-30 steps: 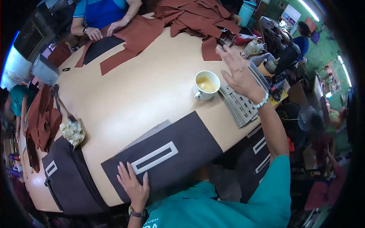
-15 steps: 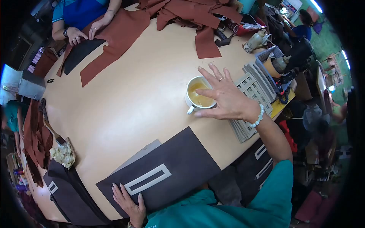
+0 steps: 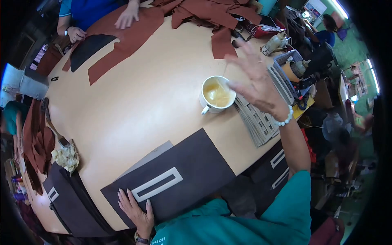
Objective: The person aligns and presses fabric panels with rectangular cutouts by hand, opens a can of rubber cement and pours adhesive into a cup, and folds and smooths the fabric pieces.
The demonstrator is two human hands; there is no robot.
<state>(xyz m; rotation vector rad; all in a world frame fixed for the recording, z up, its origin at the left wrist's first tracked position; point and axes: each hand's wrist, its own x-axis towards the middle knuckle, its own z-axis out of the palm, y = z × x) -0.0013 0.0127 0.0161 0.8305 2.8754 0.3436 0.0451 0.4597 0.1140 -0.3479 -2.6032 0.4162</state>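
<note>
My left hand [image 3: 137, 212] lies flat, fingers stretched out, on a dark brown panel [image 3: 204, 171] at the table's near edge. A pale rectangular frame [image 3: 158, 184] sits on that panel beside my fingertips. A grey sheet [image 3: 143, 160] sticks out from under its far edge. My right hand [image 3: 257, 79], blurred by motion, is raised with fingers spread, just right of a white cup [image 3: 207, 107]. Amber, sticky-looking stuff [image 3: 217, 96] fills part of the cup, and thin strands rise from it toward my fingers. Whether anything clings to the fingertips is too blurred to tell.
Stacked pale cut-out strips [image 3: 261, 124] lie right of the cup, near a grey basket [image 3: 281, 61]. A brush [image 3: 61, 139] rests by a crusted lump [image 3: 66, 157] at left. Across the table, a co-worker's hands [image 3: 127, 16] touch reddish-brown material [image 3: 122, 49].
My right hand has lifted off the cup and moved up and right, with strands now visible. My left hand stays on the panel. The co-worker's one hand has shifted right.
</note>
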